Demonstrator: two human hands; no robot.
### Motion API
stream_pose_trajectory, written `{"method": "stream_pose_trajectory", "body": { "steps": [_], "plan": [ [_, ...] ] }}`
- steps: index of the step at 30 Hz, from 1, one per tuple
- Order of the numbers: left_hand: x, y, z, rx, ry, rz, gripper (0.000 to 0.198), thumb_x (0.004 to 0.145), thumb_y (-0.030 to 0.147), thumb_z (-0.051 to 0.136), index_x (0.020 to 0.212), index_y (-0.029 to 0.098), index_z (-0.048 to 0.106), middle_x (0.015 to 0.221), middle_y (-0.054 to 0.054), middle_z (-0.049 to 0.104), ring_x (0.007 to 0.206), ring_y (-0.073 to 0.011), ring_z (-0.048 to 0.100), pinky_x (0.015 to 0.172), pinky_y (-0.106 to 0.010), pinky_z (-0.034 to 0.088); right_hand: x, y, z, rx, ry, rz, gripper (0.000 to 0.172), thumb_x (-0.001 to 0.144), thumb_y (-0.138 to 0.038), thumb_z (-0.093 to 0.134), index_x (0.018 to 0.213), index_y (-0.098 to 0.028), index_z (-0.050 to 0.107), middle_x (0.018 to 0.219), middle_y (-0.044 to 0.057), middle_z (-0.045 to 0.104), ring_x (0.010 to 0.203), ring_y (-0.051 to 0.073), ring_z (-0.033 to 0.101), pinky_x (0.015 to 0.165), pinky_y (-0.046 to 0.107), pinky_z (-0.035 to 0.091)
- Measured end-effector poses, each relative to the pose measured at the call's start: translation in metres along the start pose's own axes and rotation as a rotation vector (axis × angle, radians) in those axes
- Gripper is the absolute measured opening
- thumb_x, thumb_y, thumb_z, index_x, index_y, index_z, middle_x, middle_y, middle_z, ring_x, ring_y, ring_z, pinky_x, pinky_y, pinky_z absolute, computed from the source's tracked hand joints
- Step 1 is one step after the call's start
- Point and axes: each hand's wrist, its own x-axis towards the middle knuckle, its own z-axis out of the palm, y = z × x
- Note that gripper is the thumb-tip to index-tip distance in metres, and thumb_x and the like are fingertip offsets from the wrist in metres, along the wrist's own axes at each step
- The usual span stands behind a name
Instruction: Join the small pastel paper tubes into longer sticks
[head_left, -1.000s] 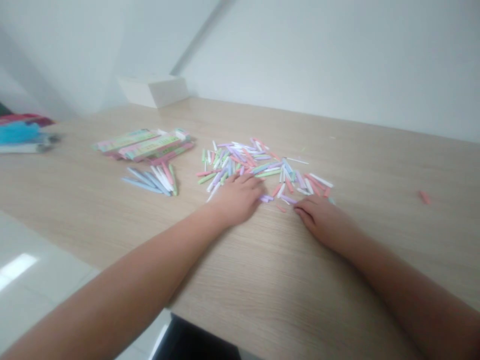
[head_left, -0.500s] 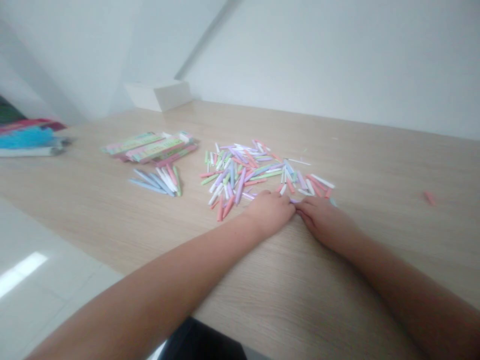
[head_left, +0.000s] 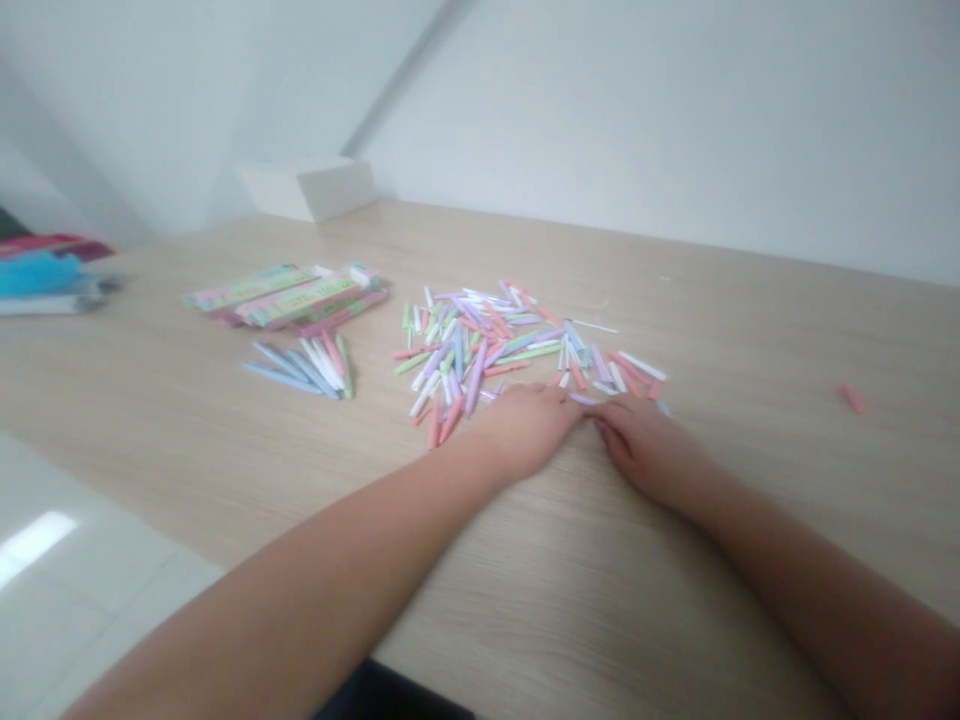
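A loose heap of pastel paper sticks (head_left: 480,345) in pink, lilac, white, green and blue lies on the light wood table (head_left: 720,330). My left hand (head_left: 525,430) rests at the heap's near edge, its fingers curled over the ends of a few sticks. My right hand (head_left: 645,450) lies just to its right, almost fingertip to fingertip with it. A thin lilac stick (head_left: 581,399) sits right by the fingertips. Neither hand clearly holds anything.
Flat pastel packets (head_left: 285,297) and a small fan of sticks (head_left: 300,370) lie left of the heap. One pink stick (head_left: 851,398) lies far right. A white box (head_left: 307,188) stands against the wall; blurred colourful items (head_left: 45,280) lie far left.
My left hand has slid right towards my right hand, uncovering pink and lilac sticks at the heap's near edge. My right hand has barely moved.
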Motion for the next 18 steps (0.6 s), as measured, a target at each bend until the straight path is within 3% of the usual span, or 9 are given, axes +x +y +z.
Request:
{"method": "stream_pose_trajectory", "body": {
  "steps": [5,9,13,18],
  "plan": [
    [-0.006,-0.006,-0.007,-0.404,0.155,-0.165,0.021,0.099,0.025,0.048,0.105,0.019,0.067,0.098,-0.005,0.072,0.093,-0.0201,0.067,0.082,-0.034,0.052,-0.004,-0.004,0.001,0.151,0.065,0.184,0.016,0.098,-0.03,0.054,0.1,-0.02,0.066,0.092,0.009,0.07,0.087,0.025,0.067,0.079,0.041,0.055],
    [-0.01,-0.009,-0.012,-0.731,0.234,-0.291,0.017,0.096,0.031,0.057,0.102,0.021,0.068,0.088,-0.001,0.072,0.081,-0.0151,0.065,0.073,-0.029,0.05,-0.004,-0.018,0.003,0.569,0.223,0.373,0.018,0.094,-0.041,0.065,0.097,-0.024,0.065,0.08,0.003,0.071,0.07,0.019,0.068,0.063,0.033,0.056],
    [-0.008,-0.008,-0.013,-1.015,0.182,-0.378,0.013,0.093,0.031,0.062,0.096,0.019,0.065,0.087,-0.002,0.073,0.078,-0.0143,0.067,0.069,-0.027,0.05,-0.001,-0.029,0.003,0.917,0.315,0.424,0.029,0.082,-0.05,0.08,0.092,-0.026,0.067,0.081,0.002,0.076,0.076,0.02,0.074,0.071,0.034,0.062],
    [-0.004,-0.003,-0.012,-1.201,0.145,-0.443,0.013,0.091,0.029,0.066,0.093,0.017,0.064,0.086,-0.004,0.075,0.077,-0.0143,0.069,0.065,-0.025,0.048,-0.001,-0.029,0.002,1.058,0.343,0.448,0.03,0.074,-0.046,0.087,0.088,-0.026,0.069,0.088,0.003,0.08,0.082,0.02,0.077,0.078,0.036,0.065]
  ]
}}
